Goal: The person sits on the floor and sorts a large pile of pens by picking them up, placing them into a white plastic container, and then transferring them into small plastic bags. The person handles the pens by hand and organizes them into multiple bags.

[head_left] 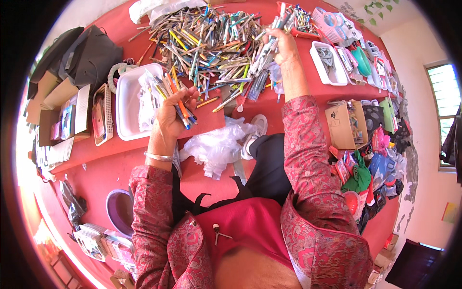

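Our broad, multicoloured heap of slim plastic pens (204, 43) has a white rectangular plastic tray (125, 107) off its near-left corner. At the heap's right edge our right hand (286, 45) grasps a clear-and-grey plastic pen bundle (262, 60); by its near edge our left hand (169, 113) clasps an orange-and-blue plastic pen bundle (173, 86). Both should be light, stiff, slippery, best gripped mid-length.

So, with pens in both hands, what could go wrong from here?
The fanned pens in the left hand might slip. The bundle in the right hand, if dropped, could mix into the pen heap close by. The crumpled plastic beside the shoe might be slippery underfoot.
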Tool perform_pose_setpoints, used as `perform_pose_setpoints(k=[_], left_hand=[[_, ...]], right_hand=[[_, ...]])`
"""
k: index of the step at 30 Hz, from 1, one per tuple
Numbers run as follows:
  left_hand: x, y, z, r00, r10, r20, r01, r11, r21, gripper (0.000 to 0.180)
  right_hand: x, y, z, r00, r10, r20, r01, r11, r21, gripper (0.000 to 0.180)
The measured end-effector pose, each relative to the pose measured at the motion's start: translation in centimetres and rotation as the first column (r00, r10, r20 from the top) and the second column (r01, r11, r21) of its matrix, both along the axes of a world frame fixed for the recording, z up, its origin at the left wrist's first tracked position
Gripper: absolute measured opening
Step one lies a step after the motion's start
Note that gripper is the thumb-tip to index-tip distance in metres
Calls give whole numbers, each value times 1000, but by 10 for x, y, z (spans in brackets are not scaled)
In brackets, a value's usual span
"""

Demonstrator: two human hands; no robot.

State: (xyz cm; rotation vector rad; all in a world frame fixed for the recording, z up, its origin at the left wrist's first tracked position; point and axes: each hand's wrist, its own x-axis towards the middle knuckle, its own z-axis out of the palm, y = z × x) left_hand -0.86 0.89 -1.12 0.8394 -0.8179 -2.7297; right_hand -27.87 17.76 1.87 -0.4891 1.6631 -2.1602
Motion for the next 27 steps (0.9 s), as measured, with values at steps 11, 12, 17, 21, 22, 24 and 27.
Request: perform_pose_setpoints(k=[11,12,17,21,22,24,27], left_hand=[[13,-7,38,977,-14,-213,-109,824,-557,43],[14,-8,36,968,-40,-246,-120,791,-600,41],[13,15,32,955,-208,-212,51,819,-572,24],[15,10,31,951,-256,-176,143,864,-483,21],[15,13,31,953,-223,-203,122,900,-418,21],[13,14,26,958,-210,-195,126,920,-371,22],[11,16,18,958,-263,-110,175,846,-504,23]], right_hand=[[104,-27,49,726,670,-159,-686,687,-238,11],[120,-34,48,723,680,-124,-687,689,-231,15],[146,-53,38,792,605,84,-596,796,-109,13],[140,-62,26,839,481,254,-484,874,-55,10],[140,-64,26,864,414,288,-432,902,1,10],[142,-65,29,895,359,264,-394,914,93,9],[142,-67,26,893,381,238,-420,896,142,14]])
